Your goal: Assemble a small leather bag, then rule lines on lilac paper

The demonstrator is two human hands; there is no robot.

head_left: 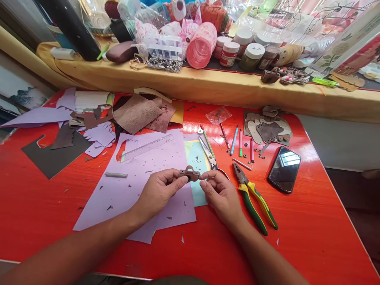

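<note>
Between my two hands is a small brown leather piece [190, 172] with a loop on top and small round holes or fittings. My left hand [162, 189] pinches its left end between thumb and fingers. At its right end, the thumb and forefinger of my right hand [221, 194] are drawn together; the fingertips meet the leather's edge. Both hands are above a purple sheet [166, 198] and a light blue sheet [199, 193]. Scissors [209, 152] lie just beyond my right hand, their handles partly hidden by it. Pliers [252, 198] with green and yellow handles rest to its right.
A phone [284, 169] lies at the right, near leather cut-outs [268, 128]. Pens [234, 140] and small metal fittings are scattered behind the pliers. A clear ruler [148, 147] and metal rod [116, 175] lie on the purple sheet. Leather scraps [136, 113] sit back left. Jars [229, 54] line the ledge.
</note>
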